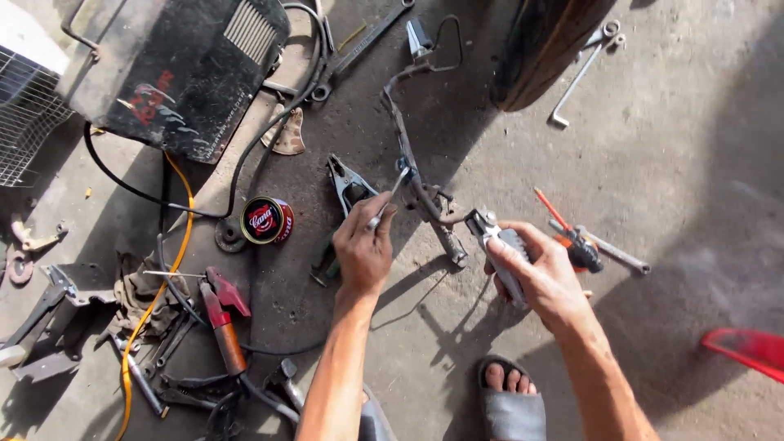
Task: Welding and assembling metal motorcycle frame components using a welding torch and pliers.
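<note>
The bent metal bar (pixel 412 175) lies on the concrete floor (pixel 670 163), in front of the person. The left hand (pixel 363 245) pinches a thin rod (pixel 390 200) against its joint, and the right hand (pixel 543 273) grips grey pliers (pixel 498 245) just beside it. I judge the work is in the middle, the joint not finished. An earth clamp (pixel 347 184) and a round tin (pixel 267 220) lie near.

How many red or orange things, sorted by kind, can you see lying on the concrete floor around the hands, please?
Red-handled electrode holder: 1
Orange-handled screwdriver: 1
Round red-and-black tin: 1
Orange hose: 1
Red plastic piece at the right edge: 1
Total: 5
</note>
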